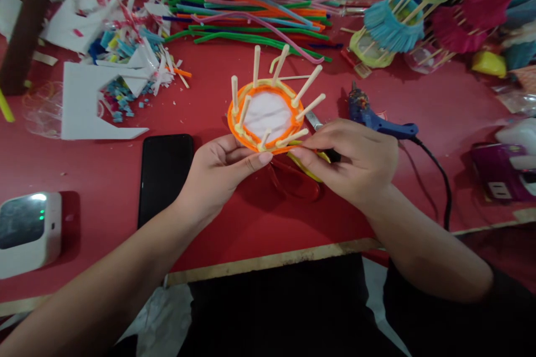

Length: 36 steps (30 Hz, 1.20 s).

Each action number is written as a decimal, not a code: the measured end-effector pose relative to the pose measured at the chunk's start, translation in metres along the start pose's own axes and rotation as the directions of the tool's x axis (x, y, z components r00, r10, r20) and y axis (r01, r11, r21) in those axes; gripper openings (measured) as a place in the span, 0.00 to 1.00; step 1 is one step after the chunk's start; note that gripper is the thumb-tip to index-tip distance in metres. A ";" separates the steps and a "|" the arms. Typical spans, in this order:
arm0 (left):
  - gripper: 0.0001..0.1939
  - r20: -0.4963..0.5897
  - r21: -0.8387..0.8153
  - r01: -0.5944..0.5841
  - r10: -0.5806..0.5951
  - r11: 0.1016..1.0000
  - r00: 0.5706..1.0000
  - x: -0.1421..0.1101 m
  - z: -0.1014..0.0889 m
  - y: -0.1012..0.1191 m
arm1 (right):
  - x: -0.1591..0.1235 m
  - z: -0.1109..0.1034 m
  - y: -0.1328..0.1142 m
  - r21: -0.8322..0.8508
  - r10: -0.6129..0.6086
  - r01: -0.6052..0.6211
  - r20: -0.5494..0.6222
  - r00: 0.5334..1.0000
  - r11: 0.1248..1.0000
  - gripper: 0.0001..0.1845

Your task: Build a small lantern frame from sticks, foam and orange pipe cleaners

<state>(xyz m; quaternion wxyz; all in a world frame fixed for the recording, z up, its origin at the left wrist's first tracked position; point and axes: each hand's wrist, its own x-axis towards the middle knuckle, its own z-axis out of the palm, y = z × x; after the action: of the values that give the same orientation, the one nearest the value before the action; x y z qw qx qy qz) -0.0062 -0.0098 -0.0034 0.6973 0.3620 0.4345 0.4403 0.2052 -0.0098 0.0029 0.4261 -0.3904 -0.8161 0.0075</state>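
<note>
Above the red table I hold a round white base [268,114] edged with orange and pale yellow pipe cleaner. Several wooden sticks [307,86] stand up around its rim, some leaning outward. My left hand [226,170] grips the near left edge, thumb on top and fingers beneath. With thumb and forefinger, my right hand [349,159] pinches an orange pipe cleaner [288,148] at the near right rim. Below the base lie red-handled scissors [299,184], partly covered, and a yellow-handled tool [305,164] is mostly hidden by my right hand.
A black phone [164,173] lies left of my hands. Behind are coloured pipe cleaners [259,17] and cut foam board [81,103] with scraps. A blue glue gun [377,120] with its cord rests at right, near tiered paper models [396,25]. A white device [31,234] stands front left.
</note>
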 end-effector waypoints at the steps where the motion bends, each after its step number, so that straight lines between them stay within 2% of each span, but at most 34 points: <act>1: 0.15 0.003 -0.002 0.007 -0.007 1.000 1.000 0.000 0.000 0.000 | 0.000 0.000 0.000 0.002 0.007 -0.008 0.003 1.000 1.000 0.06; 8: 0.17 0.034 -0.009 0.014 -0.014 1.000 0.999 0.000 0.000 0.001 | 0.001 0.001 -0.001 0.057 0.106 -0.108 0.031 0.994 0.993 0.06; 13: 0.18 0.038 0.009 0.021 -0.021 1.000 0.999 -0.001 0.000 0.001 | -0.001 0.002 -0.001 0.087 0.127 -0.127 0.003 0.992 0.988 0.03; 16: 0.19 0.028 0.020 0.041 -0.041 0.999 0.999 -0.001 0.001 0.002 | -0.003 0.001 0.000 0.067 0.117 -0.117 0.015 0.993 0.991 0.05; 20: 0.18 0.029 0.006 0.066 -0.066 0.998 0.997 -0.002 0.000 0.003 | -0.004 -0.001 0.002 0.035 0.067 -0.072 0.107 0.992 0.997 0.10; 24: 0.19 0.056 -0.001 0.079 -0.079 0.997 0.995 0.000 -0.002 0.002 | -0.003 -0.003 0.004 0.072 0.055 -0.068 0.163 0.985 0.995 0.09; 36: 0.15 0.119 -0.083 0.098 -0.087 0.992 0.989 0.000 -0.001 0.001 | 0.000 -0.002 -0.001 0.066 0.066 -0.078 0.169 0.983 0.995 0.08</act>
<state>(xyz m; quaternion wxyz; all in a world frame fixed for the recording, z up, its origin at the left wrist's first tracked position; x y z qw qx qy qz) -0.0072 -0.0095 -0.0033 0.7564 0.3349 0.3897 0.4047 0.2058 -0.0117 0.0043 0.3696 -0.4019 -0.8335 0.0850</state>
